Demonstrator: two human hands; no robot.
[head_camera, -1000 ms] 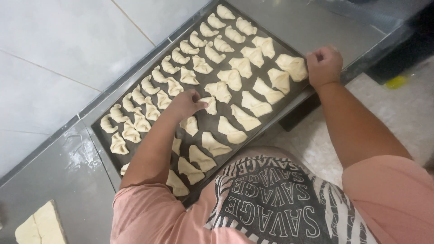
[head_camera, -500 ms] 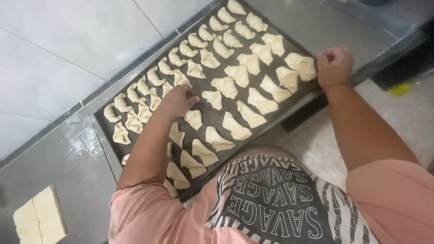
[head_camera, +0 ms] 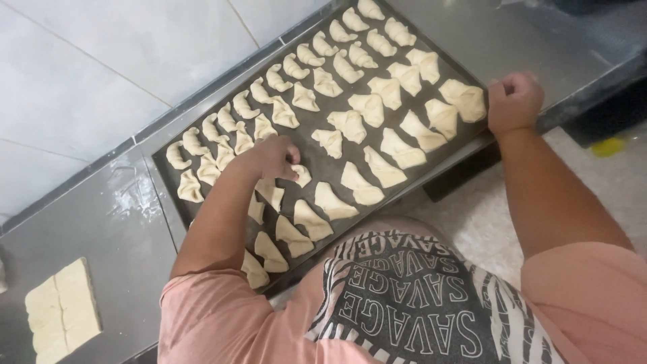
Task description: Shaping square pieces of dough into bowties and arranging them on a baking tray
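Illumination is even, cool and moderately bright, apparently from overhead. The steel worktop shows soft, diffuse sheen near its left edge, with no hard glare. The dark baking tray reflects little light; the pale dough pieces stand out with strong contrast and cast only short, soft shadows. The left hand throws a faint shadow on the tray beneath it. Focus is adequate at centre; detail softens slightly toward the frame corners. The right hand shows slight blur. Compression smears fine texture.
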